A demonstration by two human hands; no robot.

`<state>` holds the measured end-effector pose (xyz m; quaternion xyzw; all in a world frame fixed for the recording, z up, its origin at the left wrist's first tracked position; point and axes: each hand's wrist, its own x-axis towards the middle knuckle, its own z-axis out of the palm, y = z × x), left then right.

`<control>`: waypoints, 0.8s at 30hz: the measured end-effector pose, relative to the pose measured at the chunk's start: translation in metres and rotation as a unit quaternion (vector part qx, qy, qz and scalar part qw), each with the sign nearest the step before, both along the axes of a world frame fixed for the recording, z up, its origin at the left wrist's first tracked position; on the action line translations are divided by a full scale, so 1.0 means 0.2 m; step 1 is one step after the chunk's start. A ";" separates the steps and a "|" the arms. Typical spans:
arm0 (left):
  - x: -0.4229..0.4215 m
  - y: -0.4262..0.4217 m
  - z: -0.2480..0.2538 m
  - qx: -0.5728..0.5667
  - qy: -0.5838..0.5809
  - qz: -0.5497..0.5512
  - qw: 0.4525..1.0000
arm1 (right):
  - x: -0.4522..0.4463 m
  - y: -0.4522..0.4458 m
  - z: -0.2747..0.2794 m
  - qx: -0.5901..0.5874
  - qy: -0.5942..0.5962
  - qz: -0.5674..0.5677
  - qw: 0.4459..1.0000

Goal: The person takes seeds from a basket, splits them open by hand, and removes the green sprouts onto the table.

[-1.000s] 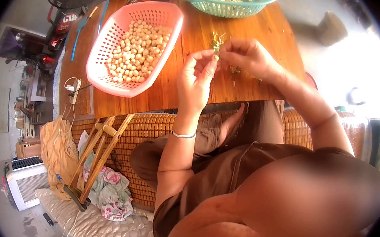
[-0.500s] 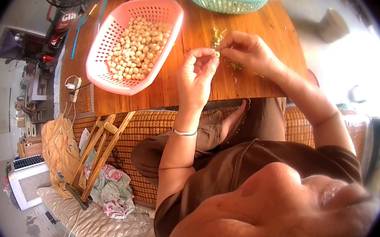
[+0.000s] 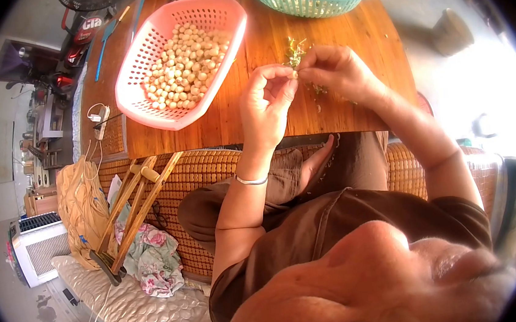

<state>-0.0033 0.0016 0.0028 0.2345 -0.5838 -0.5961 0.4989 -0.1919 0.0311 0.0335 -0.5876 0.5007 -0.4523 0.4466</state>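
Observation:
Over the wooden table (image 3: pixel 206 132), my left hand (image 3: pixel 269 98) pinches a small pale round piece (image 3: pixel 294 74) between thumb and fingertips. My right hand (image 3: pixel 339 74) is closed at the same piece, its thumb and forefinger pressed together; anything between them is too small to make out. Greenish scraps (image 3: pixel 295 50) lie on the table just beyond my fingertips, and more are partly hidden below my right hand. Left of my hands, a pink basket (image 3: pixel 131 80) holds many pale round pieces. Farther back, a teal basket (image 3: pixel 318 8) holds pale pieces.
A blue-handled tool (image 3: pixel 101 55) and a white power strip (image 3: pixel 101 122) lie at the table's left side. Below the table edge, wooden crutches (image 3: pixel 136 211) lean on the woven bench (image 3: pixel 204 172) beside a floral cloth (image 3: pixel 153 256). A stool (image 3: pixel 452 32) stands at the right.
Both hands have stayed close together, with small finger movements around the piece. The pink and teal baskets appear slightly higher in view than a second ago.

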 end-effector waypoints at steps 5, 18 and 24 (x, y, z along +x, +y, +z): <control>0.00 0.00 0.00 -0.006 0.007 0.002 1.000 | 0.00 0.00 -0.01 -0.005 -0.004 0.000 1.000; -0.01 0.00 0.03 0.055 0.004 -0.006 0.998 | 0.01 0.00 0.00 -0.005 0.000 -0.013 1.000; -0.01 0.00 0.03 0.066 0.026 -0.008 0.997 | 0.03 -0.01 -0.02 -0.113 0.054 -0.054 0.991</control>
